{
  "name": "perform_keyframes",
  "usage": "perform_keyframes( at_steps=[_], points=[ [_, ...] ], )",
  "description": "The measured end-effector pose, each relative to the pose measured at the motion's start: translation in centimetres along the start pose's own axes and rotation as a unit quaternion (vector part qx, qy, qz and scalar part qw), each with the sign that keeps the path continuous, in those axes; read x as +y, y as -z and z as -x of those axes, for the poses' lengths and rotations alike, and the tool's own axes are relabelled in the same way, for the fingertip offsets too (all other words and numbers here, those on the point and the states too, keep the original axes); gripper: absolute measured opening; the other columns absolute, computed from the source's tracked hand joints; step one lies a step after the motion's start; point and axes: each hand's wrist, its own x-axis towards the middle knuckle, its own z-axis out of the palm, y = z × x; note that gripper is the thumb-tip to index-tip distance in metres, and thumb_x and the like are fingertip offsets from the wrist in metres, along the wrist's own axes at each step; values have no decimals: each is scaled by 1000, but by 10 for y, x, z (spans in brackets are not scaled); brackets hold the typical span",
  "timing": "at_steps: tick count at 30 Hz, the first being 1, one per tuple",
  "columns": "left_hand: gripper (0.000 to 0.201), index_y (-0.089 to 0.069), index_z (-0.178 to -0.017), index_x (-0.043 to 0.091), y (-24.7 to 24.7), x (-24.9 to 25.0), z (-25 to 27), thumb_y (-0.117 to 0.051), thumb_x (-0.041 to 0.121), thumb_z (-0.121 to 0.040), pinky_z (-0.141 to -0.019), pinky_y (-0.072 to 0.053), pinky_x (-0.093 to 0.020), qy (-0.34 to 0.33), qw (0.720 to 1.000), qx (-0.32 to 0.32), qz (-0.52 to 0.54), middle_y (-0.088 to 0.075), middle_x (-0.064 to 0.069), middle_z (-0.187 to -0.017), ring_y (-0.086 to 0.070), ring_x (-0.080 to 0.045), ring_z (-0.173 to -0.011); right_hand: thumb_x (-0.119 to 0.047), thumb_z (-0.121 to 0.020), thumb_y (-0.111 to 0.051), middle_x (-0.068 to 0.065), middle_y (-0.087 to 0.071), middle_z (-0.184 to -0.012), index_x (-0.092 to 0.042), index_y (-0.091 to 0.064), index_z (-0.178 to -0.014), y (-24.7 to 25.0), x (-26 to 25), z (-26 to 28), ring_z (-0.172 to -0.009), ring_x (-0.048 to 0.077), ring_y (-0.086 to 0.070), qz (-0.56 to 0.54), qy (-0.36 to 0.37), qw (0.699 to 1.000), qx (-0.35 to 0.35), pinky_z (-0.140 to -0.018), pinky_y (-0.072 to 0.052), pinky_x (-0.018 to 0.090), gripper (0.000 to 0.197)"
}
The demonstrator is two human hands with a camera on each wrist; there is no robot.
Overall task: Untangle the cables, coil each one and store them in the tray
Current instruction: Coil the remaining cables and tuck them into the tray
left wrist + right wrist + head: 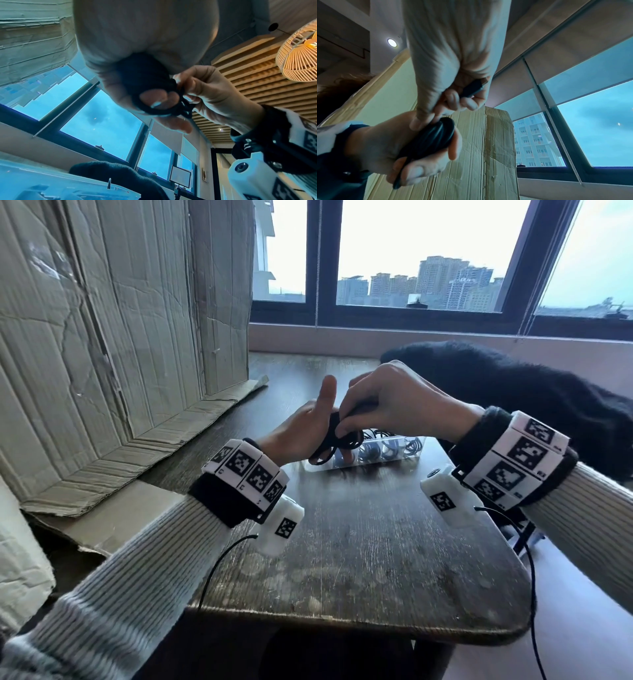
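Note:
Both hands meet above the dark wooden table (359,542), just in front of a clear plastic tray (422,446). A black cable (334,441) is looped into a small coil around my left hand's fingers. My left hand (327,436) grips it with the thumb pointing up. My right hand (344,428) pinches the cable's loose end and plug against the coil. In the left wrist view the cable (154,109) wraps the left fingers, and the right hand (214,97) pinches the strands. In the right wrist view the plug end (472,88) lies in the right fingers above the coil (433,138).
Several coiled black cables (387,448) lie inside the tray. A big flattened cardboard sheet (120,337) leans at the left, with its foot on the table. A dark fuzzy garment (513,385) lies behind my right arm, under the window. The table's near edge (342,623) is rounded.

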Motion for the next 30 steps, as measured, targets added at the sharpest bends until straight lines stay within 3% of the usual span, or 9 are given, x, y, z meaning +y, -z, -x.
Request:
perform_keyframes(
  at_steps=[4,8,12,14,16,20,25,28,30],
  points=[
    [113,-57,-94,-21,-1,2,0,25,57,-85,-38,-30,-19,29,999,-25,8,-59,-19,-67,-40,-18,-37,-28,-72,-82,-10,-63,-64,-16,-78,-75,-3,1,0,-57,8,-57,-37,-1,999,5,-60,-41,12,13],
    [110,-58,-90,-13,-2,0,-1,23,61,-85,-39,-27,-20,73,997,-16,36,-56,-14,-63,-38,-19,-40,-27,-73,-82,-8,-65,-65,-17,-78,-75,-1,1,0,-57,7,-57,-61,-14,998,-3,-60,-42,15,11],
    [81,-55,-64,2,0,-3,-7,-5,56,-98,-33,-30,-17,87,984,136,69,-54,-5,-45,-42,-15,-31,-30,-78,-77,-8,-63,-61,-16,-77,-75,3,-3,5,-53,11,-55,-53,-14,998,-18,-56,-43,22,14],
    [71,-54,-66,3,4,-5,-12,-15,51,-101,-32,-32,-17,96,972,194,86,-52,-5,-43,-43,-14,-30,-35,-79,-75,-7,-64,-58,-14,-76,-75,7,-4,7,-49,12,-53,-33,-27,998,-43,-56,-46,30,21],
    [65,-54,-79,-2,7,-6,-16,-22,50,-101,-32,-34,-20,99,968,210,94,-53,-9,-49,-45,-17,-32,-36,-80,-74,-14,-61,-52,-14,-76,-75,9,-3,8,-48,9,-50,-11,-42,998,-53,-56,-44,26,22],
    [56,-51,-88,2,9,-7,-17,-30,54,-98,-35,-38,-21,103,962,233,101,-52,-10,-54,-45,-16,-33,-34,-88,-65,7,-73,-74,-14,-77,-84,10,5,11,-66,24,-65,30,-63,994,-84,-68,-52,36,24],
    [53,-50,-75,8,6,-9,-13,-35,54,-97,-36,-38,-21,63,961,262,59,-59,-11,-55,-53,-20,-37,-28,-95,-53,3,-70,-93,-15,-68,-101,5,13,16,-76,19,-58,134,-105,974,-149,-72,-45,30,21],
    [52,-50,-74,8,4,-5,-14,-36,52,-98,-36,-38,-20,48,950,294,95,-58,-10,-54,-53,-19,-37,-28,-99,-46,2,-67,-113,-15,-52,-126,-12,7,17,-80,15,-56,61,-163,972,-160,-73,-39,26,31],
    [55,-52,-72,3,1,-3,-18,-40,52,-97,-39,-41,-24,28,947,308,92,-57,-12,-56,-53,-21,-38,-43,-96,-48,3,-69,-107,-16,-49,-129,-26,1,16,-81,17,-63,-22,-197,970,-140,-75,-48,30,43]
  ],
)
